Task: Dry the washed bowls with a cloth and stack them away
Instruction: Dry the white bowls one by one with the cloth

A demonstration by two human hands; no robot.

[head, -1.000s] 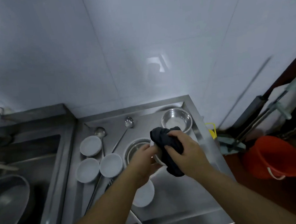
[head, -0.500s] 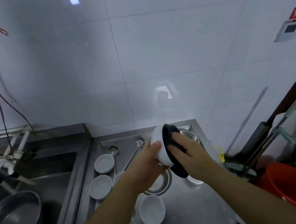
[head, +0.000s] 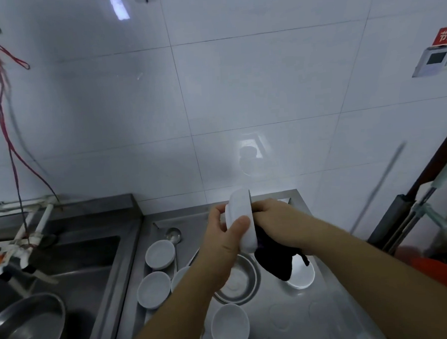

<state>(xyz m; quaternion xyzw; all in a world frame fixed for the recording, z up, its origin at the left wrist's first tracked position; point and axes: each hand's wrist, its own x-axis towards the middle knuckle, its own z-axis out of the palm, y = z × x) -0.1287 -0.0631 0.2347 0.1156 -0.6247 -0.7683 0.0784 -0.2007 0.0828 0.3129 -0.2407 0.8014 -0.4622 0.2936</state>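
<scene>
- Centrally: left hand (head: 222,243) grips white bowl (head: 242,220), held on edge above counter, thumb across rim.
- Right hand (head: 274,219) w/ fingers tucked into bowl's open side, holding dark cloth (head: 273,260); cloth tail hangs below.
- Underneath: steel basin (head: 238,280) on steel counter (head: 302,318).
- Counter, L side: 3 white bowls, e.g. (head: 160,254), (head: 154,289); ladle (head: 173,235) beside them.
- Near edge: another white bowl (head: 230,326); white dish (head: 300,274) under cloth tail.
- Far L: sink w/ dark pan (head: 26,327).

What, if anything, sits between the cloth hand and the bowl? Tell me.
Nothing visible. The left hand grips the white bowl on edge, and the right hand presses the dark cloth straight into its open side.
</scene>
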